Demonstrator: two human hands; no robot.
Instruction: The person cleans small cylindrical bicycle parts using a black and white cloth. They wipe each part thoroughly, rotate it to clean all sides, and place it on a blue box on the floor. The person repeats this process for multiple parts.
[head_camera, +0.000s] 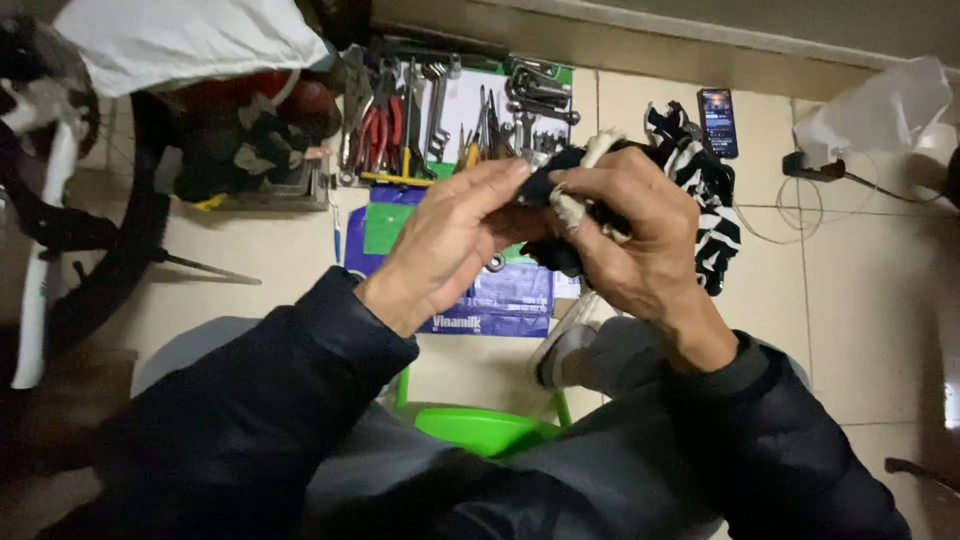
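Note:
Both my hands are raised in front of me over the floor. My right hand grips a black-and-white striped rag, which hangs off to the right and bunches dark between my fingers. My left hand has its fingers pressed against the dark bunched part of the same rag. A pale strip of cloth sticks up between my right fingers. Whatever lies inside the rag is hidden.
On the tiled floor ahead lie several wrenches and pliers on a blue and green flattened bag. A phone lies at the back right near a cable. A bicycle wheel is at left. A green stool is under me.

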